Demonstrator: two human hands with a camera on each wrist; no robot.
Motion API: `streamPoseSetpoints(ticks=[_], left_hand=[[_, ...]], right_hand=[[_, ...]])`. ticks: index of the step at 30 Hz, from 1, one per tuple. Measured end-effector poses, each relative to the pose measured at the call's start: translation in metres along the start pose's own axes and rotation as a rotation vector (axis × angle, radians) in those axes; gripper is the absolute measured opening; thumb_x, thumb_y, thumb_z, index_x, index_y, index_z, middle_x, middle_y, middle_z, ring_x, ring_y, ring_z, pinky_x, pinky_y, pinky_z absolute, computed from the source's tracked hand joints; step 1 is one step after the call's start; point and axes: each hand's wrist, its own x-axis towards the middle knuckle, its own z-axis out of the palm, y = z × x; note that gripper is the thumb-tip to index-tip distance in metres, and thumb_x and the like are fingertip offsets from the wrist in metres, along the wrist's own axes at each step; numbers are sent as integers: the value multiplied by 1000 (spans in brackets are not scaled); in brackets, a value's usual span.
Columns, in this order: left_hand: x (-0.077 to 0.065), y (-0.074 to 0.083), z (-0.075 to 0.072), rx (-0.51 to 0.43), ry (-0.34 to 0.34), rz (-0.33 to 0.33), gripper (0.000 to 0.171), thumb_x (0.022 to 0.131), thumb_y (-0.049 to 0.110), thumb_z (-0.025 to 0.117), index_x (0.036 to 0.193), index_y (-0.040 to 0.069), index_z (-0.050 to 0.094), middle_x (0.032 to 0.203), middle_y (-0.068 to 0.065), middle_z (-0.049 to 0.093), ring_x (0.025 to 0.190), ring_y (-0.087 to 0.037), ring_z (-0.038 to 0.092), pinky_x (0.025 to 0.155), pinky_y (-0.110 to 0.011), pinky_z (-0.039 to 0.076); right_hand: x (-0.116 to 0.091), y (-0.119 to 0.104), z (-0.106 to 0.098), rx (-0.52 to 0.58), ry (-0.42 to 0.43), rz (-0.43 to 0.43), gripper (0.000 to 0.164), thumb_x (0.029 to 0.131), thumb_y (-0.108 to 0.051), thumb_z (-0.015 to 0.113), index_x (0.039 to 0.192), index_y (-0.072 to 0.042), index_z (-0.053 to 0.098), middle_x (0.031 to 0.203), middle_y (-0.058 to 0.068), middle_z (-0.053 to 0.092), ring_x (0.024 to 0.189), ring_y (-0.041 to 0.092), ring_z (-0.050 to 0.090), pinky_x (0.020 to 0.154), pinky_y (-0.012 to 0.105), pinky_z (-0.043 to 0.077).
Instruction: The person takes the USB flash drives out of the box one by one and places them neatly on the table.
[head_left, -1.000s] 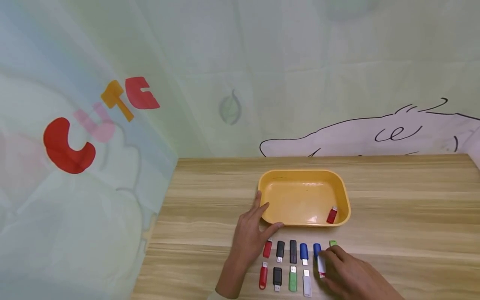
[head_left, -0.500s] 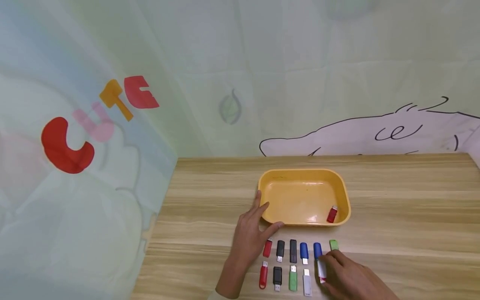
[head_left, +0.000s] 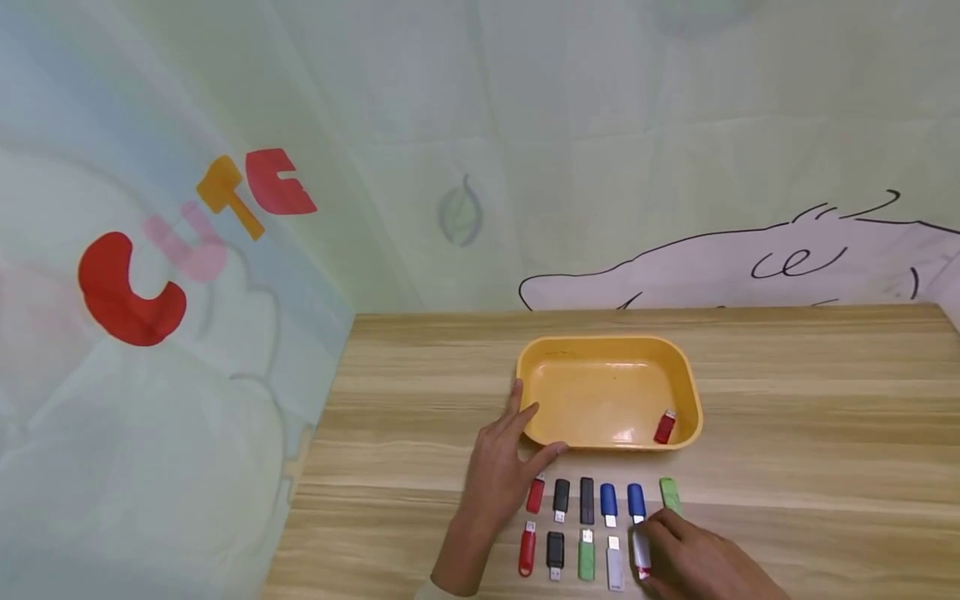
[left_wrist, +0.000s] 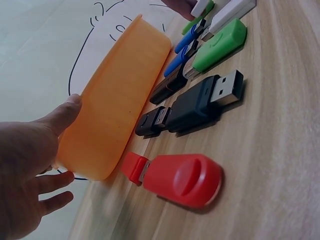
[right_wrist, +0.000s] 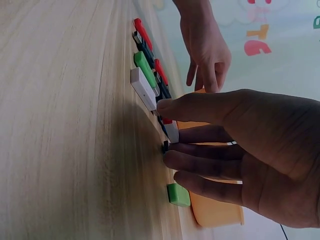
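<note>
My right hand (head_left: 693,554) pinches a white USB stick with a red end (head_left: 642,557) between thumb and fingers, low over the table at the right of the near row. In the right wrist view the stick (right_wrist: 171,131) shows beyond the thumb tip. My left hand (head_left: 498,471) rests on the left front corner of a yellow plastic tray (head_left: 600,446), fingers spread. The left wrist view shows its thumb touching the rim. Inside the tray, at the front right, lies a red USB stick (head_left: 664,427).
Two rows of USB sticks lie before the tray on the wooden table (head_left: 420,375). Blue (head_left: 637,500) and green (head_left: 670,493) sticks end the far row. The near row has red (head_left: 527,550), black (head_left: 555,552), green (head_left: 587,557) and white (head_left: 615,567) ones. A printed cloth (head_left: 420,167) hangs behind.
The right hand has shifted slightly toward the person with the white USB stick, uncovering more of the green stick in the far row. The left hand and tray have stayed put.
</note>
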Motion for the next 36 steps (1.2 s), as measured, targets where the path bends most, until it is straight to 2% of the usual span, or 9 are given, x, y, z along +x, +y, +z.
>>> streamPoseSetpoints(ticks=[6,16,24,28,36], left_hand=[[1,0,0,-4,8,14,73,90,52,81,148,13,62,174,-2,29,150,-32,51,117,-50,50],[2,2,-1,-10,-2,4,72,90,53,80,149,14,62,174,0,28,151,-30,50,117,-50,49],[2,1,-2,-11,-10,-11,73,90,52,80,150,14,61,175,-1,27,150,-33,50,117,-52,48],[1,1,-2,-15,-13,-17,74,90,53,81,150,14,61,175,0,27,150,-32,50,117,-51,49],[0,-3,-2,-45,-22,17,73,92,54,78,149,11,62,175,0,26,148,-35,52,117,-52,48]], right_hand=[[1,1,1,8,-27,20,51,89,-42,85,124,-8,70,115,-1,67,77,8,53,81,35,65],[2,4,4,-36,-25,-18,52,87,-41,87,123,-8,71,111,-3,67,77,6,51,79,33,64],[3,5,6,-12,-28,-13,51,87,-41,87,122,-8,71,111,-3,66,78,6,52,79,34,64],[3,5,8,-20,-22,-14,52,85,-41,88,121,-8,72,108,-2,66,77,6,52,77,32,64],[6,4,10,7,-33,8,51,85,-40,89,121,-8,73,109,-4,64,77,5,51,74,26,61]])
